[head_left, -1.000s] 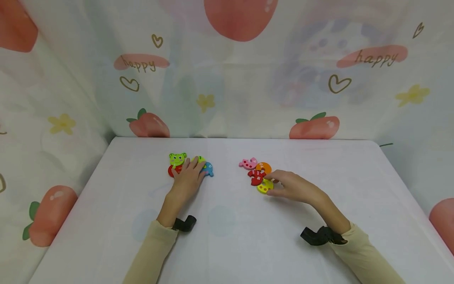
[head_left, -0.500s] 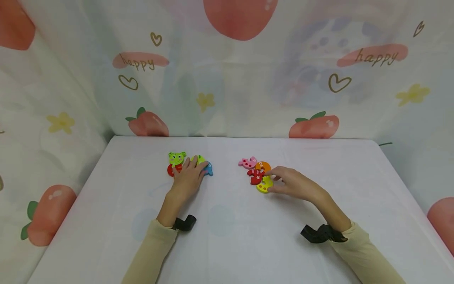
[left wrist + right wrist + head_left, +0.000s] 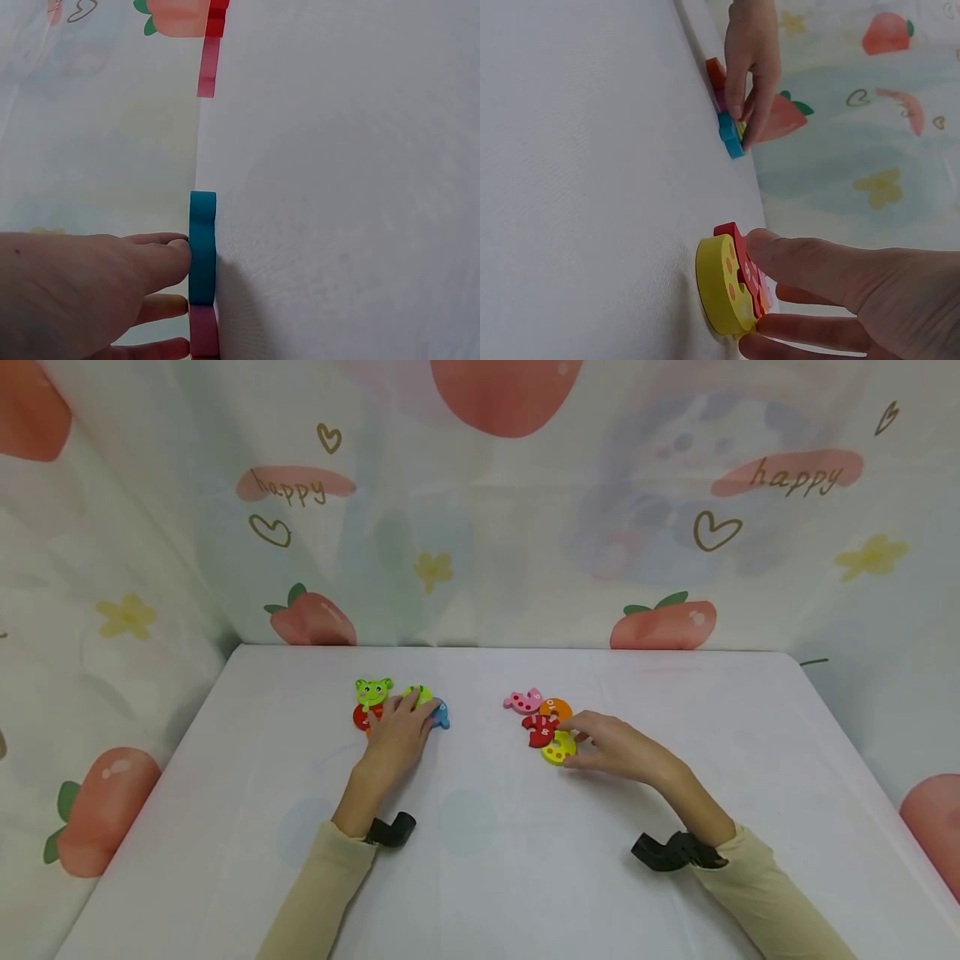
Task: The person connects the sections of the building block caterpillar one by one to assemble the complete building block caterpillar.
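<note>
My left hand [image 3: 396, 732] lies over a cluster of flat puzzle pieces, its fingertips touching them. Around it show a green frog-faced piece [image 3: 372, 692], a red piece [image 3: 361, 717], a lime green piece [image 3: 417, 694] and a blue piece [image 3: 202, 251]; the hand hides the rest. To the right, my right hand [image 3: 619, 750] touches the edge of a second cluster, thumb and fingers apart. This one has a yellow dotted piece [image 3: 718, 283], a red striped piece [image 3: 540, 731], an orange piece [image 3: 555, 709] and a pink dotted piece [image 3: 522, 701]. Some pieces bear numbers.
Both clusters lie towards the back of a table with a white cover [image 3: 480, 877]. Behind stands a patterned cloth backdrop [image 3: 480, 527], which also runs along the left and right sides. Black straps [image 3: 678, 852] sit at both wrists.
The head view has tilted slightly, so everything sits a little higher in it. Both hands stay at their clusters with barely any motion, and the left fingers have shifted slightly, showing more of the red piece.
</note>
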Motion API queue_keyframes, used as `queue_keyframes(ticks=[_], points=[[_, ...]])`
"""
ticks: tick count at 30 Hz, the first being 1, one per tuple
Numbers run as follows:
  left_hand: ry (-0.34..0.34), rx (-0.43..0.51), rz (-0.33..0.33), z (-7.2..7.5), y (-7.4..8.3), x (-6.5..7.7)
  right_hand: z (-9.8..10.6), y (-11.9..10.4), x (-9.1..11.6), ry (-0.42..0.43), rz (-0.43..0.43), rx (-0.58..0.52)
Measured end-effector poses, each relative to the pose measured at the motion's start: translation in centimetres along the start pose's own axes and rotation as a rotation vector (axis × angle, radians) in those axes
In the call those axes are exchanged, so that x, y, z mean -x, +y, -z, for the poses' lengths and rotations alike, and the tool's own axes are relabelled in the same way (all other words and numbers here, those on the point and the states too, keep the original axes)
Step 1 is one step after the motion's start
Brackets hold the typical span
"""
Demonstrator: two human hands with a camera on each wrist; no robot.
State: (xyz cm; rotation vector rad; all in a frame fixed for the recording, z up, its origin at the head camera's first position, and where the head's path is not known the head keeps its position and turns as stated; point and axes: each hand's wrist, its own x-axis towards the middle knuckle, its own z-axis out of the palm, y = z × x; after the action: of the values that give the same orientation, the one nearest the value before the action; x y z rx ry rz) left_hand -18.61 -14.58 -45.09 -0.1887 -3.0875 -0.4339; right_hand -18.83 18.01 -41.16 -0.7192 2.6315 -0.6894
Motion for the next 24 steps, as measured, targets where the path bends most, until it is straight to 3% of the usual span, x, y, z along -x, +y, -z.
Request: queue_keyframes(ticks=[6, 24], points=[[0.022, 0.002, -0.008, -0.14, -0.1, -0.2, -0.1, 0.15, -0.16, 0.01, -0.007, 0.012], [0.004, -0.029, 0.019, -0.39, -0.3, -0.1, -0.71, 0.0, -0.36, 0.043, 0.031, 0.056]])
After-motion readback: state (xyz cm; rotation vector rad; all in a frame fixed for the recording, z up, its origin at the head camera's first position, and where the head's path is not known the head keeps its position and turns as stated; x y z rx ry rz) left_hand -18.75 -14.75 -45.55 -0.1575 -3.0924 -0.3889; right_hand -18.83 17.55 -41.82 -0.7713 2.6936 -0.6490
